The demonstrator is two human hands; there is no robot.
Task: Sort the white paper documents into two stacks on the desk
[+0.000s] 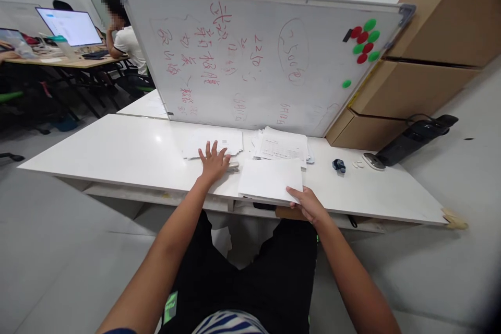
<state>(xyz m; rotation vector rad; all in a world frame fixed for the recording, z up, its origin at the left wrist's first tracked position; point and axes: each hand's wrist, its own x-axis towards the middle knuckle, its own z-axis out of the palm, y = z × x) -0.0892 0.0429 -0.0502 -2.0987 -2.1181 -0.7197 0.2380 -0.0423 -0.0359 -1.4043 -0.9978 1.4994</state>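
Observation:
My left hand [213,162] lies flat with fingers spread on the white table [117,154], its fingertips on a pile of white sheets [213,142]. My right hand [309,203] pinches the near right corner of a blank white sheet stack [271,179] at the table's front edge. Behind that stack lies a pile of printed papers [282,146].
A whiteboard [254,57] with red writing and red and green magnets leans against cardboard boxes [430,52] behind the papers. A small dark object [338,165], a mouse [373,160] and a black device [415,138] lie to the right. Another person sits at a far desk with a monitor [72,26].

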